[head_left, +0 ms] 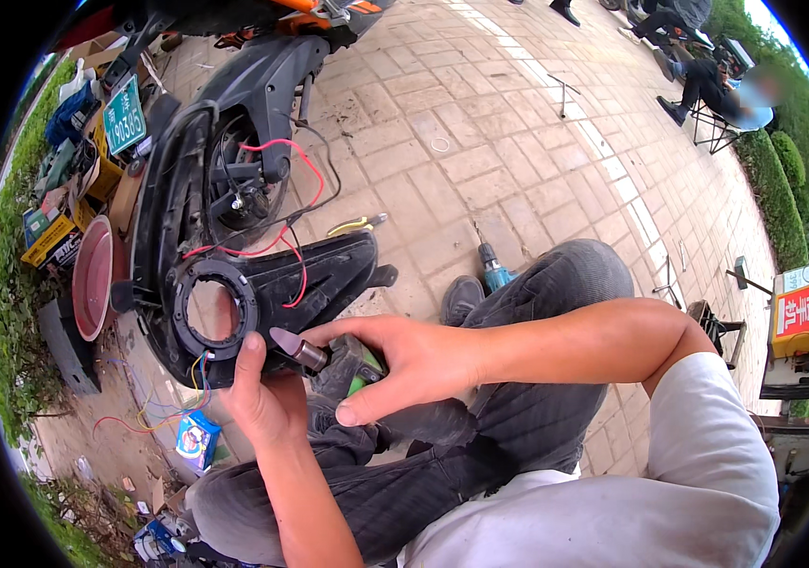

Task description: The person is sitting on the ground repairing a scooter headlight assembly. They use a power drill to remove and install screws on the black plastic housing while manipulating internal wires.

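Observation:
My right hand is closed on a green and black power tool with a metal nose and pale purple bit, held beside a large black plastic panel. My left hand grips the panel's lower edge, just below a round black ring set around an opening; its fingers are partly hidden behind it. Small coloured wires hang from the ring. Red and black cables loop across the panel, which has further dark parts behind it.
A cordless drill and yellow screwdriver lie on the paving. Left are a red basin, cluttered boxes and a blue packet. A seated person is top right; a yellow-red box stands right.

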A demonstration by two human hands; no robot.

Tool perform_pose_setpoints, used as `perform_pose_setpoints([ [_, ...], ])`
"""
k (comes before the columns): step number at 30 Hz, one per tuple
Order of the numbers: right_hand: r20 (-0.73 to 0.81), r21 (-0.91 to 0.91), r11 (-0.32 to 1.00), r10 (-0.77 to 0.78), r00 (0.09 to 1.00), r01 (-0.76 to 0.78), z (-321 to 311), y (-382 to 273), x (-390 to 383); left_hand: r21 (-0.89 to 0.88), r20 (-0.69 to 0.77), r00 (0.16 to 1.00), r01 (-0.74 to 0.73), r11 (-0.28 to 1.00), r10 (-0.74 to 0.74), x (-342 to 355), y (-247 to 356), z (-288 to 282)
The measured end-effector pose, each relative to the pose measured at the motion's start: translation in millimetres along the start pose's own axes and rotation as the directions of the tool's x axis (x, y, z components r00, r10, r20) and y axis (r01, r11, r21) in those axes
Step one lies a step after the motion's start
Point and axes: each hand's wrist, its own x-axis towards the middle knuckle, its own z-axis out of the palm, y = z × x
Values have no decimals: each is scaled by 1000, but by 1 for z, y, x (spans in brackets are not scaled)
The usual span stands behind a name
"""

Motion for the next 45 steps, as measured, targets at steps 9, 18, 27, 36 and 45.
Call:
perform_pose_setpoints([
  [9, -23, 58, 959, 277, 960, -276, -23, -12, -9, 95, -21, 995, 98, 991, -96, 1, -22, -19],
  [18, -130, 171, 917, 383, 915, -360, -27, -3, 1, 199, -53, 975, 221, 955, -214, -1, -28, -19],
  [27, -99, 183, 892, 434, 895, -412, -24, -6, 6, 240, -51, 984, 176, 955, -169, -7, -32, -21],
  [36, -46, 151, 888, 446, 894, -435, -26, -4, 8, 287, -87, 973, 229, 930, -213, -9, -35, -27],
  [45, -36, 155, 897, 424, 905, -414, -26, -4, 7, 255, -86, 974, 223, 941, -208, -11, -35, -29],
])
